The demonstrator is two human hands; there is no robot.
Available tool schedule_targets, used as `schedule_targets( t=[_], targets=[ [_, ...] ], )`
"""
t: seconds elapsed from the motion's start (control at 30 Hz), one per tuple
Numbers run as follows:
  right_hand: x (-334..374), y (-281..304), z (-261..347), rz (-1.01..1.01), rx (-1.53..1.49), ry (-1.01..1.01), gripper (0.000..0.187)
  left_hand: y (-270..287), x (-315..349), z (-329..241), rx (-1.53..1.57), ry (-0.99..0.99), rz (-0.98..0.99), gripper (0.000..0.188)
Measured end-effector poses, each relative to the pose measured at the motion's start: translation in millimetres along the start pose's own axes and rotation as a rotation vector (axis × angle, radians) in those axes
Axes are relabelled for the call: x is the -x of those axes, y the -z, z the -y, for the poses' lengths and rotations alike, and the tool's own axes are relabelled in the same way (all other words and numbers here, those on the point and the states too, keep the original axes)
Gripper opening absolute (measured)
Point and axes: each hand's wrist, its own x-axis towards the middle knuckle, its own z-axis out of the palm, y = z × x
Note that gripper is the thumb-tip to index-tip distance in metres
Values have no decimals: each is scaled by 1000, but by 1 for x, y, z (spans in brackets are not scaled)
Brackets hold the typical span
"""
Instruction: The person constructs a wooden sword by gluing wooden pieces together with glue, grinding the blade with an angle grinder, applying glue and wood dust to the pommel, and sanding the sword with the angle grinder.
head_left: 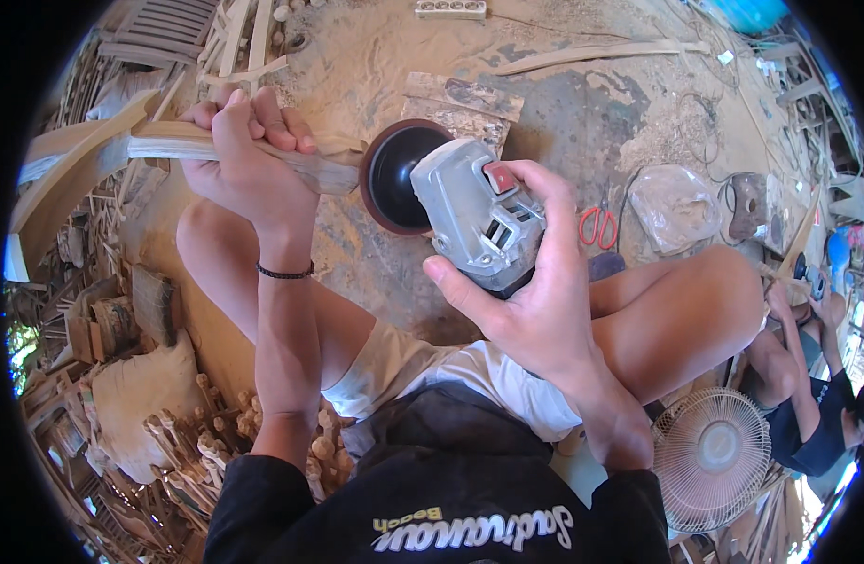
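My left hand [253, 160] is wrapped round a pale, curved wooden piece [169, 142], which reaches from the far left to the sanding disc. In my right hand [549, 291] is a grey angle grinder [470, 211] with a red switch; the fingers curl over its far side and the thumb lies along the near side. A round, dark disc with a reddish-brown rim [364, 179] sits at the grinder's left. The wood's right end meets or overlaps the disc's left edge; whether they touch I cannot tell. Both hands are above and beyond my bent legs.
Flat boards [465, 97] lie on the dusty floor beyond the grinder. Red-handled scissors [598, 227] and a clear plastic bag [675, 209] are to the right. A fan [716, 446] stands lower right, near another person [808, 414]. Turned wooden spindles [216, 442] crowd the lower left.
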Motion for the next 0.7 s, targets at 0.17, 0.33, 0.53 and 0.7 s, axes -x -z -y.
schedule_targets(
  t=[0.17,0.33,0.53,0.7],
  targets=[
    [0,-1,2,-18,-106,-69,85,5,-2,0,6,12,-12,24],
    [-1,-3,3,-3,-91,-6,85,10,-5,2,1,53,-12,27],
    [1,1,1,-16,-45,-39,85,5,-6,0,-47,64,-66,28],
    [1,2,-1,-67,-94,-44,86,-1,-2,0,-153,80,-190,25]
  ],
)
